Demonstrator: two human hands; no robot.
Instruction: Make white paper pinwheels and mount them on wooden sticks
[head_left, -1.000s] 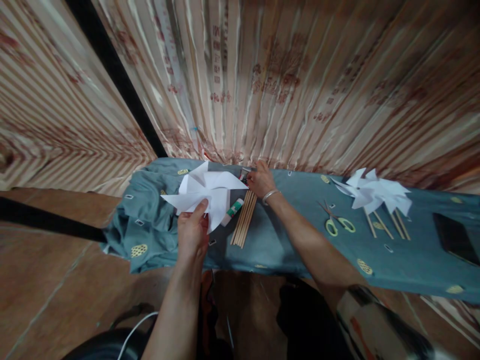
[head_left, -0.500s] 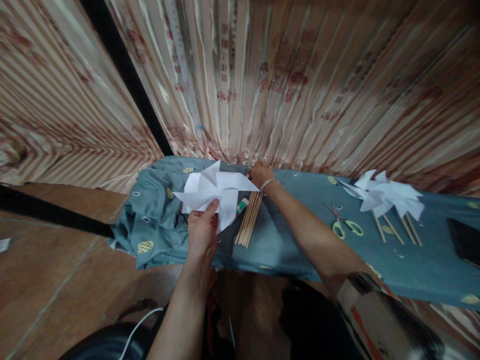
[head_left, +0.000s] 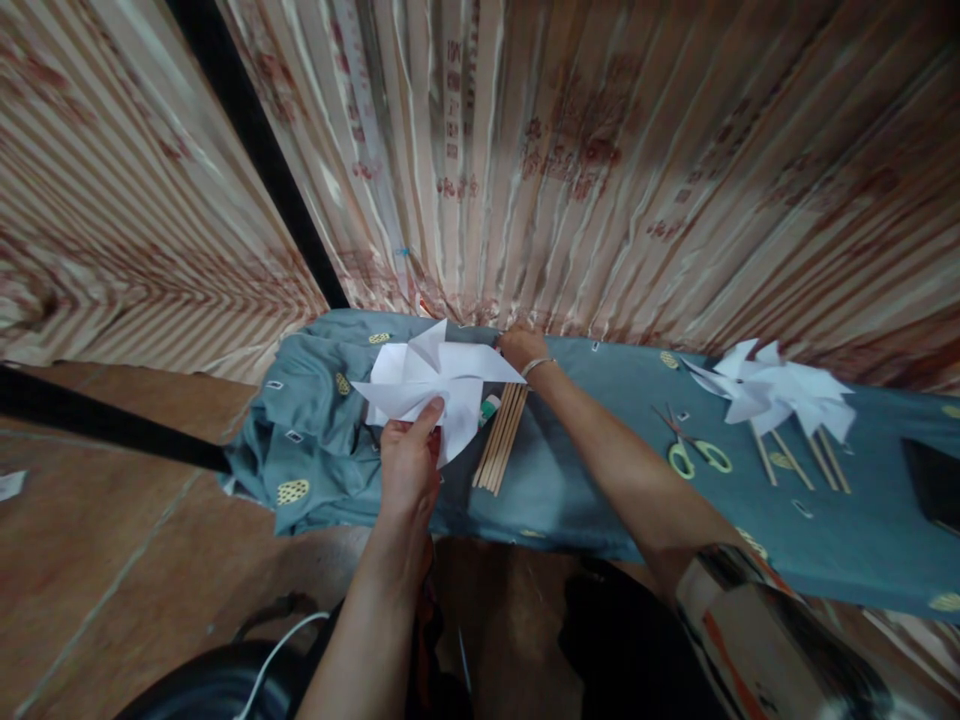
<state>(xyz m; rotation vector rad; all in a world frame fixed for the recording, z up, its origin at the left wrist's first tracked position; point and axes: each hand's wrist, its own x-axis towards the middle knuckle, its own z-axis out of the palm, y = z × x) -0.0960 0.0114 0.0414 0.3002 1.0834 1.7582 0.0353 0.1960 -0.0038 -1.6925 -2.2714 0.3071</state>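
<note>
My left hand (head_left: 412, 447) pinches a white paper pinwheel (head_left: 448, 388) near its middle, thumb on top. More white paper (head_left: 388, 362) lies under or behind it. At the back edge of the cloth-covered surface, my right hand (head_left: 523, 348) has its fingers bent down beyond the wooden sticks; whatever its fingertips touch is hidden. Several wooden sticks (head_left: 501, 440) lie side by side between my arms. A glue stick (head_left: 489, 408) with a green and white end shows partly between the pinwheel and the sticks.
Scissors (head_left: 691, 452) with pale green handles lie right of my right forearm. Finished-looking pinwheels (head_left: 780, 392) on sticks rest farther right, near a dark flat object (head_left: 930, 480). The blue-grey cloth (head_left: 592, 500) is rumpled at left. A striped curtain (head_left: 480, 220) hangs behind.
The view has shifted slightly, so things sit a little to the right. My left hand keeps hold of the pinwheel, and my right hand stays at the back edge.
</note>
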